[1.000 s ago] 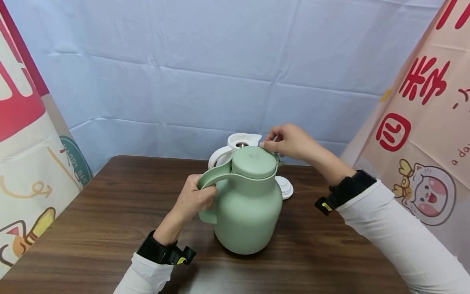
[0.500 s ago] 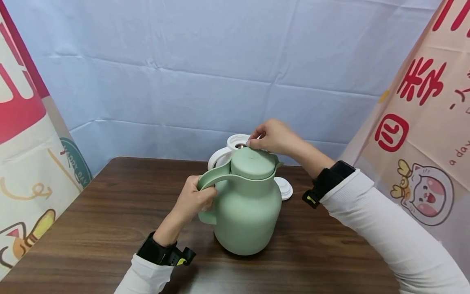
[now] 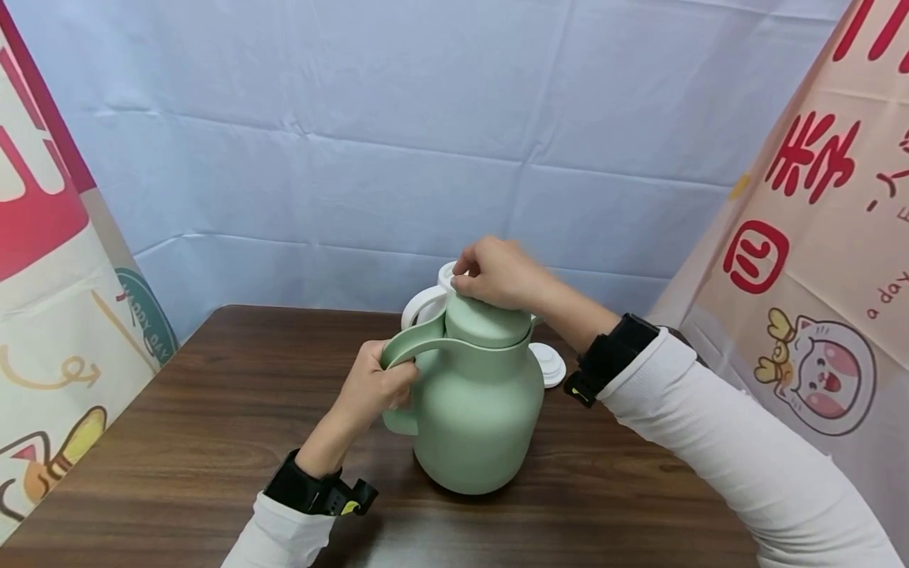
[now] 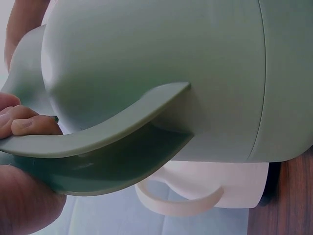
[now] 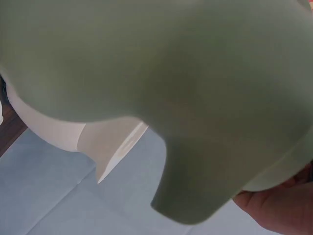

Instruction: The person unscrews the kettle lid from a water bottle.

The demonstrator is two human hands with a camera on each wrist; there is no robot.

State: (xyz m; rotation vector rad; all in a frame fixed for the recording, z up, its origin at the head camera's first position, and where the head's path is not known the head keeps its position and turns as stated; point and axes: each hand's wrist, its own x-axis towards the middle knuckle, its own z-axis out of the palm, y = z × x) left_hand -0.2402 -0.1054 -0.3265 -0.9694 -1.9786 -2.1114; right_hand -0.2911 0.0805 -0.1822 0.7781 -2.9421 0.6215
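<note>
A pale green thermos jug [image 3: 479,422] stands upright on the table. My left hand [image 3: 376,383] grips its handle [image 3: 408,341]; in the left wrist view, fingers [image 4: 34,126] curl over one side of that handle, the thumb on the other. Over the jug's round green lid [image 3: 488,325] lies my right hand [image 3: 500,272], its bent fingers holding the lid at the far side. The lid sits in the jug's mouth. In the right wrist view the jug's spout [image 5: 188,196] points downward, and part of the right hand [image 5: 281,205] shows at the lid's edge.
Behind the green jug stands a white jug [image 3: 423,304], mostly hidden, its handle to the left. A white lid [image 3: 549,364] lies on the brown wooden table [image 3: 284,410] to the right. Pale blue cloth [image 3: 341,158] hangs behind, with printed curtains at both sides.
My right hand has moved left from the spout side across the top of the green lid, now covering much of it. The left hand and the jug have stayed in place.
</note>
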